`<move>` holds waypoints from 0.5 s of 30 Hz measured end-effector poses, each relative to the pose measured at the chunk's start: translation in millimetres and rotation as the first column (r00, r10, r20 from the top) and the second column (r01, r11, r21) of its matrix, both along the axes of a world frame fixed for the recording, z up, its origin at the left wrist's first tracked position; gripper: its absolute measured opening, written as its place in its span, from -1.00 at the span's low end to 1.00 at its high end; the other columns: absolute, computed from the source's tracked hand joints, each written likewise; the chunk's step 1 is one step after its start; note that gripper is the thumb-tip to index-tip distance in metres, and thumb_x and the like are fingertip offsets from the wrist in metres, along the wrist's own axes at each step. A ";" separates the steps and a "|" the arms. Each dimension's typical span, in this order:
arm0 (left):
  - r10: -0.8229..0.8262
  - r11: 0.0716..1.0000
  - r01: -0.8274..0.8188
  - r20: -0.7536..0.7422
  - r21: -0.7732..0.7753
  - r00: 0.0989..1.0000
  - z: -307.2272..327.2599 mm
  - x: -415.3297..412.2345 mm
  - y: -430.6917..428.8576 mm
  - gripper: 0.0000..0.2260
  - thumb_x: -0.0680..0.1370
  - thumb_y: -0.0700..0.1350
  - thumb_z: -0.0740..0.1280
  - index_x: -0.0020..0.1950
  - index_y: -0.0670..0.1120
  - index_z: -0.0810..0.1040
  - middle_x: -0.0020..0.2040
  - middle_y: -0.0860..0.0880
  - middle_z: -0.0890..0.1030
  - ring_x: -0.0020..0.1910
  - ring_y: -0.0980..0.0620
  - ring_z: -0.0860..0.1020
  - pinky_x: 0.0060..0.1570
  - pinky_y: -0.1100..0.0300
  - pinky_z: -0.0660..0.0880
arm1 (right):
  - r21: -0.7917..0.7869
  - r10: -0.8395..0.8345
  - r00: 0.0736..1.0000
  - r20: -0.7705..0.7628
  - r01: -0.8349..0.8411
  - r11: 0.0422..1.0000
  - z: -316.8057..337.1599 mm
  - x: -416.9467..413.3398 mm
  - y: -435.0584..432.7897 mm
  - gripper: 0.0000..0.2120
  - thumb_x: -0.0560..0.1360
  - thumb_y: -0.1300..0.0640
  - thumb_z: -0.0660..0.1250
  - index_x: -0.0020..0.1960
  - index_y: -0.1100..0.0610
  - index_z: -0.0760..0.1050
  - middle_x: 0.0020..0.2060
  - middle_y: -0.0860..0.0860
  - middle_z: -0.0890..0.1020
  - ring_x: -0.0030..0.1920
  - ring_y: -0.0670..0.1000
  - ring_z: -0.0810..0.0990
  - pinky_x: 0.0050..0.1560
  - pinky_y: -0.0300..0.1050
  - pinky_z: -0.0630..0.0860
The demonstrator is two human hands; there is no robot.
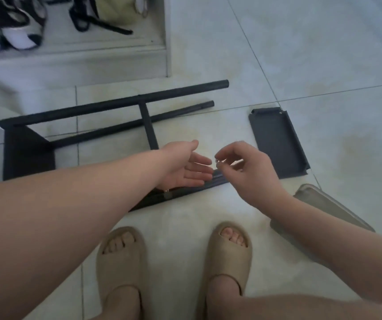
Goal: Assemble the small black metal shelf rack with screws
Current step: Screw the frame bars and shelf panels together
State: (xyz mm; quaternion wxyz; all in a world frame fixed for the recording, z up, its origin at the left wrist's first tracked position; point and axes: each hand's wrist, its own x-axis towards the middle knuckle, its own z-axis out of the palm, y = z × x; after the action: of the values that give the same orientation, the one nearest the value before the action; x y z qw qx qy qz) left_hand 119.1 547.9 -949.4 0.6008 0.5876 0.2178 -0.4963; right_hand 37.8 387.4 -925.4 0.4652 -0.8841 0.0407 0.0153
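**Pale floor tiles, rack in pieces, one hand pinching**

Your right hand (247, 168) has its fingers curled, with thumb and forefinger pinching a small silvery part (217, 161) that is too blurred to name. Just beside it your left hand (186, 168) lies palm up, fingers straight and loosely spread, holding nothing. Its fingertips sit over a black bar (219, 180) of the rack frame (116, 105); you cannot tell whether they touch it. That frame lies on its side across the tiled floor (324, 54). A loose dark shelf panel (277, 142) lies flat beyond your right hand, apart from the frame. A grey tray (319, 204) shows past your right forearm. Your beige slippers (120, 262) stand nearest you.
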 end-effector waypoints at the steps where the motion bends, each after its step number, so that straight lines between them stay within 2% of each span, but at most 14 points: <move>1: 0.009 0.999 -0.009 -0.020 -0.035 1.000 1.3 1.0 13.1 -0.46 0.69 0.19 0.06 -0.02 -0.21 0.63 -0.09 -0.18 0.73 -0.12 -0.10 0.73 -0.23 0.12 0.62 | 0.009 0.035 0.999 -0.004 -0.035 0.999 3.2 5.8 15.2 -0.79 0.51 0.33 0.41 -0.08 0.02 0.57 -0.11 -0.08 0.64 -0.11 -0.17 0.59 -0.12 -0.39 0.48; 5: 0.051 0.989 -0.061 -0.083 -0.132 0.995 -1.6 1.3 59.7 -0.43 0.69 0.18 0.05 -0.19 -0.16 0.64 -0.20 -0.11 0.70 -0.16 -0.08 0.72 -0.24 0.15 0.57 | 0.097 0.136 0.989 -0.049 -0.131 0.987 7.0 22.1 60.6 -0.84 0.52 0.29 0.44 -0.01 0.05 0.61 -0.09 -0.15 0.67 -0.06 -0.18 0.63 -0.08 -0.34 0.54; 8: 0.128 0.990 -0.131 -0.070 -0.041 0.989 -13.3 3.2 86.0 -0.51 0.69 0.07 0.13 -0.22 -0.17 0.67 -0.23 -0.10 0.67 -0.26 -0.01 0.66 -0.35 0.21 0.51 | 0.108 0.135 0.990 -0.037 -0.130 0.986 -0.6 27.7 75.9 -0.88 0.52 0.24 0.44 0.02 0.06 0.63 -0.09 -0.14 0.69 -0.03 -0.19 0.65 -0.06 -0.34 0.56; 11: 0.160 0.984 -0.157 -0.031 0.081 0.987 -27.4 4.6 104.8 -0.75 0.62 -0.20 0.16 -0.13 -0.18 0.60 -0.21 -0.10 0.60 -0.30 0.04 0.59 -0.45 0.27 0.45 | -0.017 0.189 0.979 -0.075 -0.191 0.981 -19.4 31.2 76.1 -0.85 0.56 0.20 0.40 0.08 0.01 0.60 -0.04 -0.18 0.67 0.02 -0.21 0.61 0.02 -0.35 0.52; 13: 0.191 0.974 -0.193 0.026 0.117 0.981 -40.4 8.1 111.9 -0.74 0.55 -0.35 0.10 -0.06 -0.20 0.58 -0.12 -0.13 0.59 -0.20 0.02 0.59 -0.43 0.27 0.47 | -0.165 0.284 0.949 -0.135 -0.304 0.938 -34.6 33.5 71.4 -0.78 0.58 0.15 0.38 0.21 0.00 0.56 0.08 -0.18 0.62 0.10 -0.21 0.53 0.12 -0.32 0.47; 15: 0.232 0.959 -0.243 0.088 0.144 0.969 -54.9 12.4 114.7 -0.68 0.55 -0.41 0.04 -0.02 -0.19 0.56 -0.06 -0.14 0.59 -0.11 0.01 0.60 -0.33 0.25 0.48 | -0.328 0.422 0.885 -0.196 -0.465 0.822 -48.6 36.7 65.8 -0.60 0.58 0.06 0.38 0.40 -0.01 0.45 0.28 -0.14 0.51 0.27 -0.17 0.42 0.26 -0.29 0.35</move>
State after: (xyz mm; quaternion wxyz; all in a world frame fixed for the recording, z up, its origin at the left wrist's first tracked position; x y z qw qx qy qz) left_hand 131.5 662.6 -1004.4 0.6160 0.6189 0.3033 -0.3814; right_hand 74.5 453.2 -974.0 0.2727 -0.9377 -0.1372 0.1660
